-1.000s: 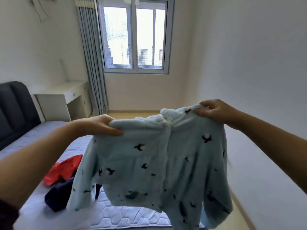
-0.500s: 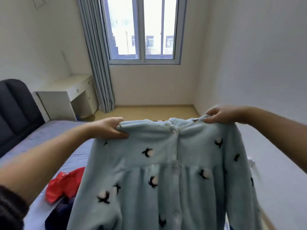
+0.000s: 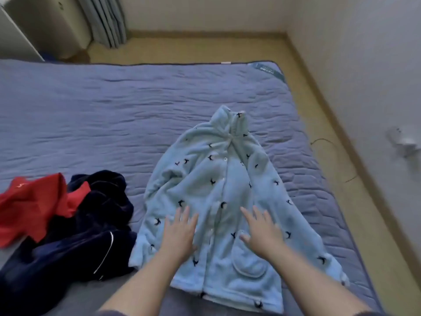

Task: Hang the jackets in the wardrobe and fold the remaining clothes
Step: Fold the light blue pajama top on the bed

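A light blue fleece top [image 3: 225, 179] with small dark bird prints lies spread front-up on the bed [image 3: 91, 115], collar pointing away from me and buttons down the middle. My left hand [image 3: 180, 233] lies flat on its left half with fingers straight. On the right half, beside the button line, my right hand [image 3: 259, 231] is flat too, fingers spread. Left of the top, a dark navy garment [image 3: 91, 224] with white piping lies in a heap. A red garment [image 3: 32, 206] lies crumpled against that heap.
The bed has a blue-grey quilted cover, its far edge and right edge in view. Beyond it is a strip of wooden floor [image 3: 205, 49], a grey curtain [image 3: 107, 19] and a white desk [image 3: 18, 37] at top left. A white wall [image 3: 364, 65] runs along the right.
The blue top was held up by its shoulders in both hands; now it lies flat on the bed. Both hands have let go and lie flat on it. My view has tilted down.
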`<state>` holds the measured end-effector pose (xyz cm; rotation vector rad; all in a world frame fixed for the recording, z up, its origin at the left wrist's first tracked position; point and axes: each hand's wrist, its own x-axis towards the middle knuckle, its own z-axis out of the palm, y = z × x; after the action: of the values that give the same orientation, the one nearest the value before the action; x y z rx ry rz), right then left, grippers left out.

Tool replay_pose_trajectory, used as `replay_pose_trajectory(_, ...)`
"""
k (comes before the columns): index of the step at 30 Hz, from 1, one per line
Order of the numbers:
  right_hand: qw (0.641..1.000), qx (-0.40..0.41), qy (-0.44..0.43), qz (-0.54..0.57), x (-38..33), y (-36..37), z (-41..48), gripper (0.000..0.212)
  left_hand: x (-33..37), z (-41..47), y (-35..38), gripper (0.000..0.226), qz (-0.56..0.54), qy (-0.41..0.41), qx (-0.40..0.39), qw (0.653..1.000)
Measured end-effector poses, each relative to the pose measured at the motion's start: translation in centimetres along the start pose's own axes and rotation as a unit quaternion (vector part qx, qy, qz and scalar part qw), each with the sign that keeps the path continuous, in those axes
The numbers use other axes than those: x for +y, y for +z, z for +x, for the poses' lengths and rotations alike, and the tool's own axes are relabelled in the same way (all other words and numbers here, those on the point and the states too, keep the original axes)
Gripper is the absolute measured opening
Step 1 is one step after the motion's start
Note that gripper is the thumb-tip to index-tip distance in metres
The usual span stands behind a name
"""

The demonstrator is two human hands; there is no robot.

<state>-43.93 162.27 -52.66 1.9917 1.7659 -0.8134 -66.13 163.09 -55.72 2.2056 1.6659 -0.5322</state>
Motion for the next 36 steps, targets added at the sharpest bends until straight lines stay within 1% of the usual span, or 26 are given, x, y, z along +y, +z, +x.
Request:
replay_pose_trajectory(3,0.996,-0.086,0.019,0.001,0.7,12.0,2.8,0.088,-1.4,0.7,11.9,0.101,0.044,-0.018,-0.106,0.993)
replay_pose_trajectory(4,0.995,-0.098,0.027,-0.008,1.1,15.2,3.6,0.093,-1.5,0.9,14.6,0.106,0.052,-0.023,-0.117,0.991)
replay_pose_trajectory(7,0.993,-0.099,0.04,-0.045,1.8,22.4,5.5,0.108,-1.5,1.6,19.7,0.122,0.045,-0.012,-0.071,0.996)
replay_pose_trajectory(10,0.995,-0.052,0.04,-0.08,2.2,26.3,7.0,0.11,-1.7,2.4,22.7,0.119,0.069,0.006,-0.029,0.997)
replay_pose_trajectory(12,0.995,-0.017,0.032,-0.096,2.1,27.2,7.2,0.106,-2.1,2.5,23.8,0.112,0.078,0.017,0.004,0.997)
replay_pose_trajectory(15,0.994,0.009,0.007,-0.107,2.4,27.7,6.0,0.099,-2.6,1.5,23.9,0.101,0.072,0.027,0.02,0.997)
replay_pose_trajectory(16,0.993,0.015,-0.014,-0.116,2.7,27.8,5.5,0.095,-2.8,1.1,24.2,0.096,0.097,0.044,0.019,0.994)
replay_pose_trajectory(18,0.988,0.021,-0.062,-0.142,3.8,27.9,4.5,0.093,-3.5,0.2,25.0,0.088,0.136,0.078,-0.013,0.988)
replay_pose_trajectory(19,0.984,0.017,-0.086,-0.157,4.6,28.1,4.1,0.096,-3.8,-0.3,25.1,0.086,0.155,0.092,-0.025,0.983)
replay_pose_trajectory(21,0.973,-0.002,-0.124,-0.194,5.7,28.5,3.5,0.108,-4.0,-1.2,24.6,0.08,0.188,0.115,-0.021,0.975)
replay_pose_trajectory(23,0.968,-0.004,-0.129,-0.217,5.9,28.5,3.1,0.113,-3.5,-1.5,24.0,0.054,0.228,0.127,0.032,0.965)
replay_pose_trajectory(24,0.969,0.021,-0.128,-0.21,5.7,28.2,3.0,0.104,-3.0,-1.5,23.7,0.044,0.247,0.127,0.055,0.959)
replay_pose_trajectory(26,0.959,0.102,-0.148,-0.219,5.6,28.1,2.6,0.059,-1.9,-1.2,23.6,0.039,0.244,0.127,0.089,0.957)
replay_pose_trajectory(27,0.954,0.126,-0.151,-0.226,5.8,28.0,2.4,0.051,-1.3,-1.2,23.6,0.038,0.241,0.12,0.1,0.958)
replay_pose_trajectory(29,0.949,0.147,-0.177,-0.218,6.6,28.0,2.7,0.051,-0.3,-1.4,23.9,0.033,0.247,0.103,0.116,0.957)
replay_pose_trajectory(31,0.945,0.161,-0.192,-0.21,7.6,27.7,2.6,0.035,0.5,-2.4,24.1,0.024,0.247,0.084,0.123,0.958)
replay_pose_trajectory(32,0.948,0.154,-0.192,-0.202,8.3,27.3,2.3,0.032,1.1,-3.1,24.1,0.023,0.243,0.077,0.134,0.958)
replay_pose_trajectory(33,0.948,0.145,-0.192,-0.206,9.1,27.1,2.0,0.036,1.9,-3.9,24.0,0.027,0.235,0.073,0.143,0.959)
replay_pose_trajectory(35,0.946,0.129,-0.182,-0.235,11.3,26.4,0.6,0.034,4.4,-5.7,23.9,0.033,0.205,0.069,0.147,0.965)
replay_pose_trajectory(36,0.942,0.13,-0.18,-0.252,12.7,26.0,-0.1,0.039,6.1,-6.7,24.1,0.034,0.187,0.072,0.144,0.969)
